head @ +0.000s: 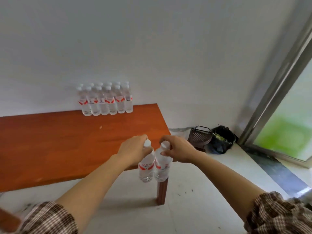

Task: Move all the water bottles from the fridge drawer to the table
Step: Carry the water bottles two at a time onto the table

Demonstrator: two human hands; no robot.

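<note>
Head view, clear water bottles (146, 168), white caps, red labels, hanging from hands (133, 150).

Basket (200, 137) beside black bag (222, 140) (floor corner).

This looks like a plain room in a home: bare white plastered walls (152, 39), a pale tiled floor (194, 191) and a simple orange-brown wooden table (50, 146) pushed against the wall. At right a metal-framed sliding window (273, 92) reaches down near the floor. In the corner beside it sit a dark slatted plastic basket (200, 136) and a black rubbish bag (222, 139).
</note>
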